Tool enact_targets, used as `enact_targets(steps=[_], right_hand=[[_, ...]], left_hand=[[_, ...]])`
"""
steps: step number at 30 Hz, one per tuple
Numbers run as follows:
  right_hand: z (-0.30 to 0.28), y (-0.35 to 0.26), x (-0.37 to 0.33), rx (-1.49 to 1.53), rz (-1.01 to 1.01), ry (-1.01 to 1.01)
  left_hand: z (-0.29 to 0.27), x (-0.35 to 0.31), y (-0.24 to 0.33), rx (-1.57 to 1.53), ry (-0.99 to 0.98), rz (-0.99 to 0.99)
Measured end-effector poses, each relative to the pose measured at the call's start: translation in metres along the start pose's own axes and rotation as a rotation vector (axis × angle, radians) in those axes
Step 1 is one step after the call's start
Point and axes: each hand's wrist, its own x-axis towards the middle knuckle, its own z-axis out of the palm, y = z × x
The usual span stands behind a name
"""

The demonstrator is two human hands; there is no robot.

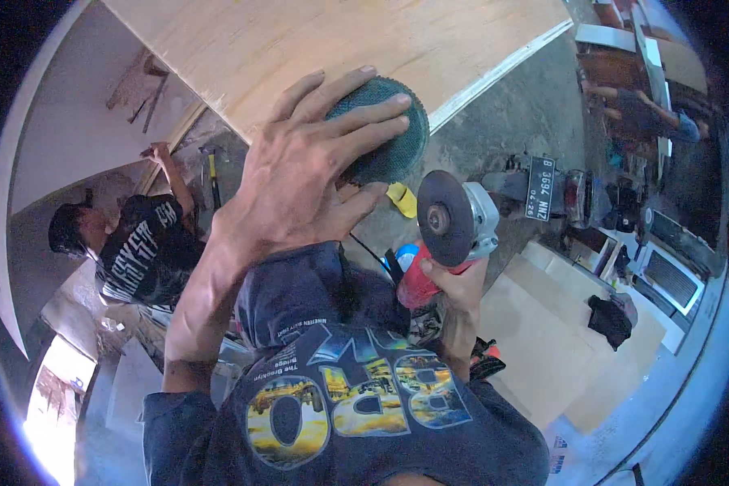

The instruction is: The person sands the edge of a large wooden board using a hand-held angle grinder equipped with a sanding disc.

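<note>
My left hand (pixel 287 174) holds a round, dark green abrasive disc (pixel 390 158) with a mesh-like face. The fingers lie across its top, and the thumb is near its lower edge. To the right, my right hand (pixel 462 292) is wrapped round the red body of an angle grinder (pixel 484 215) with a silver head. A thin dark disc (pixel 437 194) is fitted on the grinder, facing up toward me with its centre nut showing. Just beyond my left fingertips is the near corner of a plywood panel (pixel 340 36).
At the left a co-worker (pixel 150 243) in a black shirt reaches toward a panel edge. A yellow-handled tool (pixel 212 174) lies on the floor nearby. A motorbike (pixel 575 194) stands at the right, beyond flat boards (pixel 535 348). Another person (pixel 648 113) is at the far right.
</note>
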Motion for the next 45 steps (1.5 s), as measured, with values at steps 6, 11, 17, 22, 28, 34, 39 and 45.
enact_targets(steps=[6, 11, 17, 22, 28, 34, 39, 45], right_hand=[[-0.003, 0.003, 0.000, -0.082, 0.014, -0.068], [0.004, 0.002, -0.001, -0.093, -0.021, 0.033], [0.002, 0.002, 0.005, -0.075, 0.089, -0.029], [0.000, 0.012, 0.000, -0.098, -0.004, 0.007], [0.002, 0.007, 0.001, -0.166, 0.013, 0.038], [0.013, -0.006, -0.001, -0.027, 0.078, 0.060], [0.009, -0.008, 0.002, -0.048, 0.022, -0.004], [0.005, -0.007, 0.002, -0.046, -0.003, -0.089]], left_hand=[[0.000, 0.000, 0.000, -0.007, 0.002, -0.003], [-0.001, -0.001, 0.000, -0.002, 0.013, 0.011], [-0.001, -0.001, -0.002, -0.002, 0.003, 0.002], [-0.004, -0.002, -0.003, -0.005, 0.000, 0.028], [-0.004, -0.004, -0.004, -0.002, 0.000, 0.017], [-0.005, -0.004, -0.001, 0.003, -0.002, 0.020], [-0.005, -0.005, 0.002, -0.006, -0.004, 0.014], [-0.005, -0.005, 0.005, -0.011, 0.001, 0.015]])
